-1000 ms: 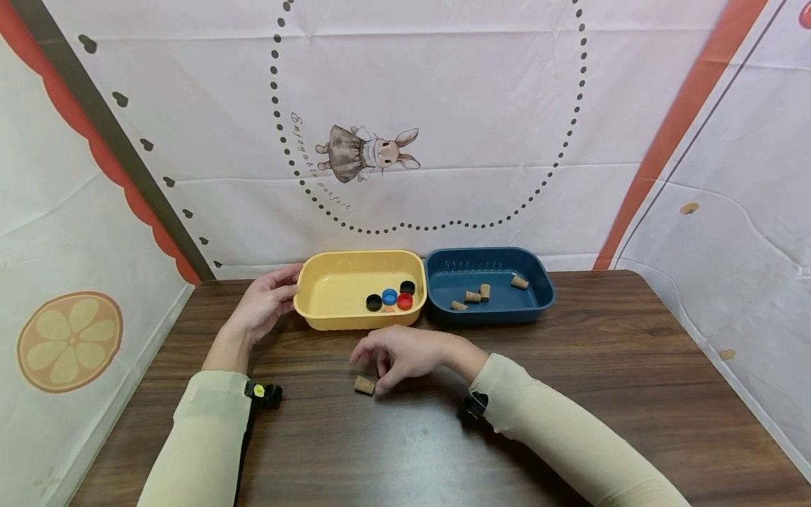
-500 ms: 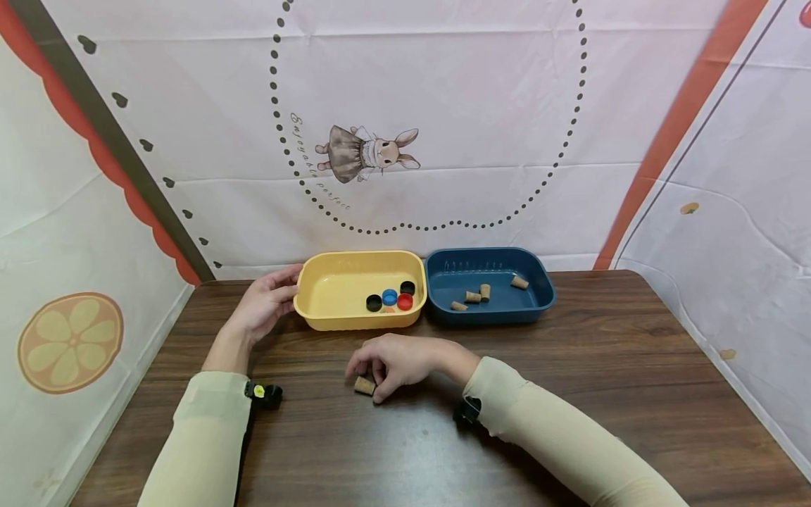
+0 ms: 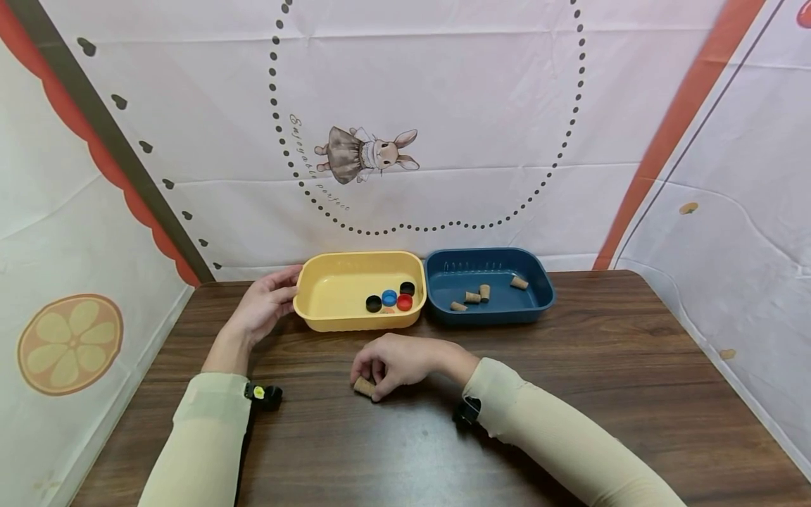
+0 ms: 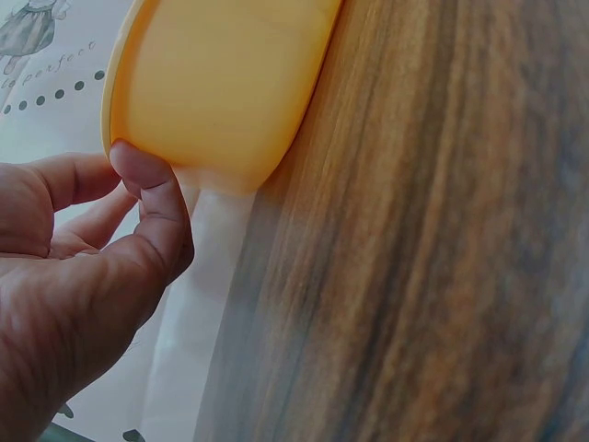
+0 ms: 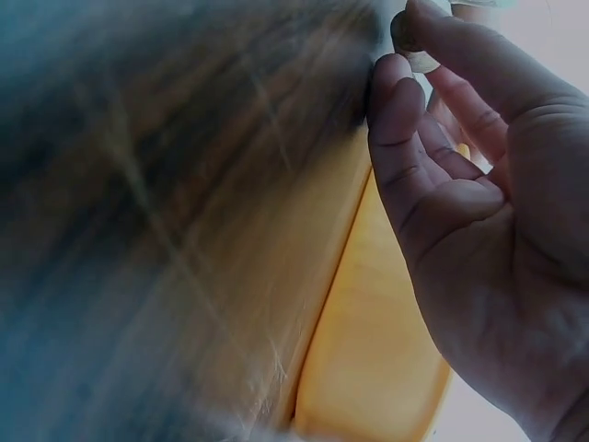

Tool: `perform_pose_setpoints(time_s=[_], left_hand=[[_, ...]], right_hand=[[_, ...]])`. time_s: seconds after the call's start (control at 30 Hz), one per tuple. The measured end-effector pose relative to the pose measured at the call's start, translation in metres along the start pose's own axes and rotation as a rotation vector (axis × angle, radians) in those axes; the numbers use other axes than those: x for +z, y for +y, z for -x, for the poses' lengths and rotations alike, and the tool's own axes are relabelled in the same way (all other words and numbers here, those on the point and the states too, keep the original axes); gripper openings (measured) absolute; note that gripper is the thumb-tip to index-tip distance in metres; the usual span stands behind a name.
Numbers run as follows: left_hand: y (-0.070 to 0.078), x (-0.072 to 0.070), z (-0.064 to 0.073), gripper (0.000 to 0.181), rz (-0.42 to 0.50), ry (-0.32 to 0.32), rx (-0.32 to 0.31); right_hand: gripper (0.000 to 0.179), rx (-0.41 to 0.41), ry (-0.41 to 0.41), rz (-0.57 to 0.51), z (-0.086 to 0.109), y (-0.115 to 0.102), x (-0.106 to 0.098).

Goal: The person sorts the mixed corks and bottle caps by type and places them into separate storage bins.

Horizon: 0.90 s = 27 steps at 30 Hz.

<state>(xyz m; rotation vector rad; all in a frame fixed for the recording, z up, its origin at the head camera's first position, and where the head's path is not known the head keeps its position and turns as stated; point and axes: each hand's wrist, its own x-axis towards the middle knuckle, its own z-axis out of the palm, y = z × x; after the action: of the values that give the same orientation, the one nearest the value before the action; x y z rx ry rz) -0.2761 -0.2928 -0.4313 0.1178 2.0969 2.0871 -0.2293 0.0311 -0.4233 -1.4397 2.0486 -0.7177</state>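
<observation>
A cork (image 3: 364, 386) lies low over the wooden table, pinched between the thumb and fingertips of my right hand (image 3: 398, 365). In the right wrist view, part of the cork (image 5: 422, 62) shows between the fingertips. At the left end of the yellow bin (image 3: 323, 323), my left hand (image 3: 265, 304) touches its wall with relaxed fingers. The left wrist view shows the fingertips right at the rim of this bin (image 4: 221, 83). Bottle caps in black, blue and red sit in the bin's front right corner, with a small orange-tan piece partly hidden among them.
A blue bin (image 3: 491, 316) stands directly right of the yellow one and holds several corks (image 3: 484, 292). Both bins are at the back of the brown wooden table (image 3: 393, 451), close to a printed cloth backdrop (image 3: 481, 127).
My right hand has moved slightly toward the front of the table, and its thumb and fingers have closed on the cork. My left hand has stayed at the yellow bin.
</observation>
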Motion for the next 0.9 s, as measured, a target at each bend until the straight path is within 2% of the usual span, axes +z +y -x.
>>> perform_pose_setpoints(time_s=[0.33, 0.5, 0.9], left_hand=[[0.001, 0.0, 0.001, 0.058, -0.026, -0.001, 0.005], [0.001, 0.001, 0.001, 0.059, -0.011, 0.002, -0.006], [0.0, 0.0, -0.002, 0.058, 0.002, 0.002, -0.002]], right_hand=[[0.032, 0.018, 0.043, -0.114, 0.013, 0.001, -0.008], [0.033, 0.042, 0.062, -0.183, 0.022, 0.002, -0.012], [0.034, 0.05, 0.139, -0.227, 0.05, 0.001, -0.024]])
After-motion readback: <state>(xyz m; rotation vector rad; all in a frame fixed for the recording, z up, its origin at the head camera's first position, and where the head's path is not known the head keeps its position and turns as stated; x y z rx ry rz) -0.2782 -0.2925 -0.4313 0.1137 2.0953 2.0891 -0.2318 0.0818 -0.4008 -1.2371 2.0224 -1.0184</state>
